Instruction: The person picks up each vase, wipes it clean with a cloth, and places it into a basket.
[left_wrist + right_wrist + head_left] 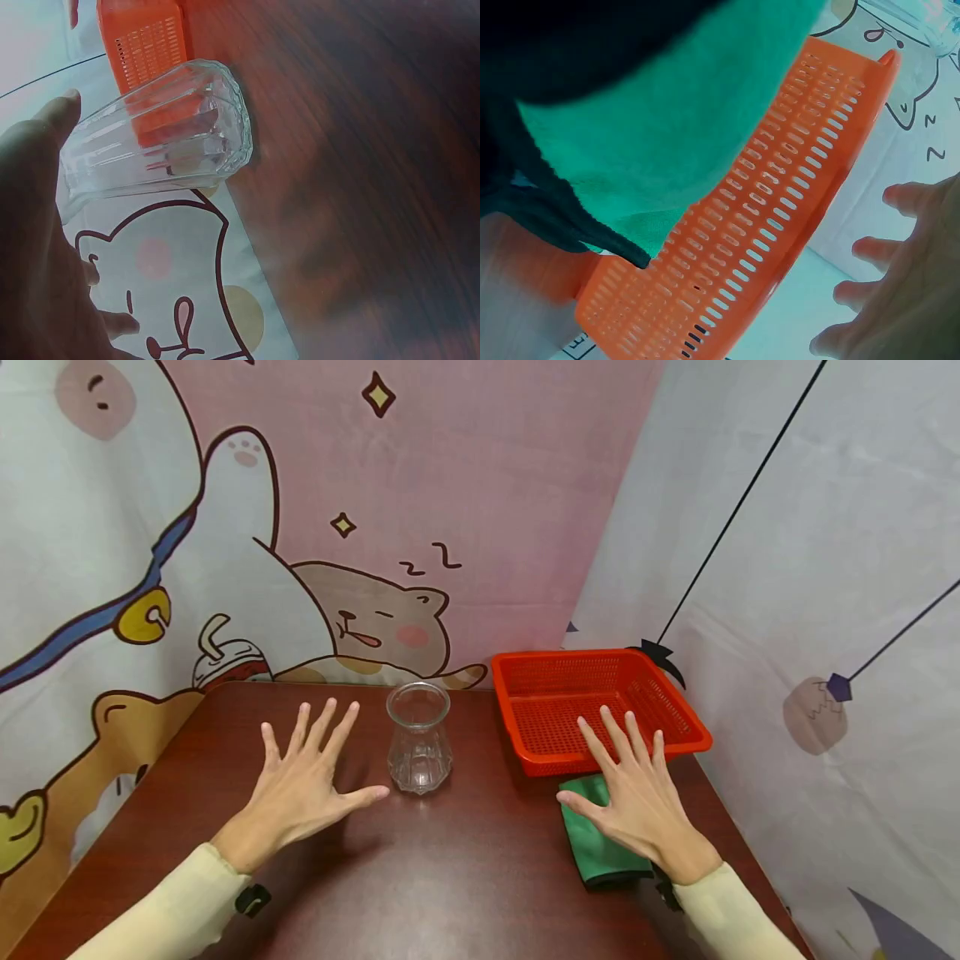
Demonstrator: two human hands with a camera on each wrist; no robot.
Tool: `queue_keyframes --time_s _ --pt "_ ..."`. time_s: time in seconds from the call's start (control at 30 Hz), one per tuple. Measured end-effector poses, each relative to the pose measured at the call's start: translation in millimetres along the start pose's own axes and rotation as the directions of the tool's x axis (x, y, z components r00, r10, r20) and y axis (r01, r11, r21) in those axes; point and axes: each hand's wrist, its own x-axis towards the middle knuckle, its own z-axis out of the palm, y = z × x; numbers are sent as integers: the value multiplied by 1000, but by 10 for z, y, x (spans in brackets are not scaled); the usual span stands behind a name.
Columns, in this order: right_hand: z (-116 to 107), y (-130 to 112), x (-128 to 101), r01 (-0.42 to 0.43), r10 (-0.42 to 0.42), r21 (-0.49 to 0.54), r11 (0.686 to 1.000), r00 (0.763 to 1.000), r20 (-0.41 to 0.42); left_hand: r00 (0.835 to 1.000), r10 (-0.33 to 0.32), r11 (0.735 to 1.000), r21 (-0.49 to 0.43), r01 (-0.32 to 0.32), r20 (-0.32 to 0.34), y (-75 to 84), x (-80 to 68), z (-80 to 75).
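A clear ribbed glass vase (418, 740) stands upright on the dark wooden table (450, 877), seen close up in the left wrist view (161, 139). My left hand (306, 777) hovers flat with spread fingers just left of the vase, its thumb tip close to the base, holding nothing. My right hand (633, 793) is spread open over a folded green cloth (596, 847) and the front rim of a red perforated basket (678, 714). The right wrist view shows the cloth (675, 142), the basket wall (772, 247) and the straight fingers (877, 247).
The basket is empty and sits at the table's back right corner. Printed fabric backdrops (375, 527) close off the back and the right side. Bare tabletop lies in front between my forearms.
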Motion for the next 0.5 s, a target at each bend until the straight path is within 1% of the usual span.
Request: queue_keyframes --time_s 0.27,0.37,0.5 --pt "-9 4 -179 -8 8 46 999 1000 -13 1000 -5 999 -36 4 -30 70 1 -8" --pt "4 22 -235 1 1 59 998 999 -41 999 2 999 -54 -5 -51 104 26 -23" --pt "17 52 -292 38 -30 76 996 994 -104 997 15 996 -88 -22 -79 158 78 -45"
